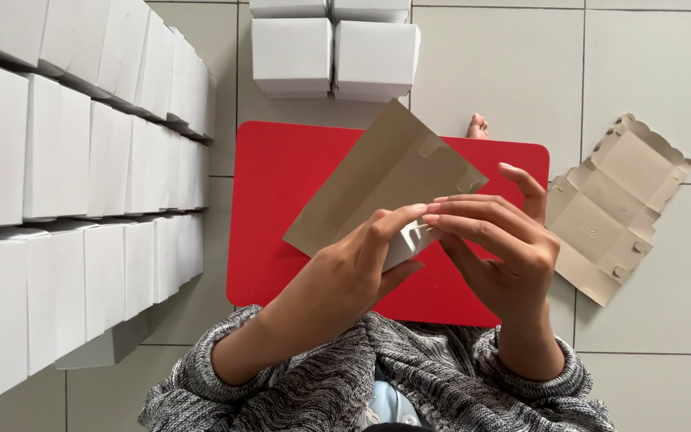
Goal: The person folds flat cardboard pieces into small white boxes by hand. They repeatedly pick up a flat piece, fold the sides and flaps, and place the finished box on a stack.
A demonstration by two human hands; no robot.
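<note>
A red surface (281, 184) stands on the tiled floor (641, 64). Rows of folded white boxes (81, 160) line the floor to its left, and four more boxes (333, 48) sit beyond its far edge. A flat unfolded blank (613, 208) lies by its right edge.

Tiled floor (649, 72) bears red board (281, 184), white boxes (333, 52).

White folded boxes (81, 160) stacked left, two more (333, 56) at top, flat brown carton blank (613, 208) right, another (385, 180) held centre

Left hand (353, 268) and right hand (497, 240) raised, fingertips meeting in pinch grip, forearms angled inward.
</note>
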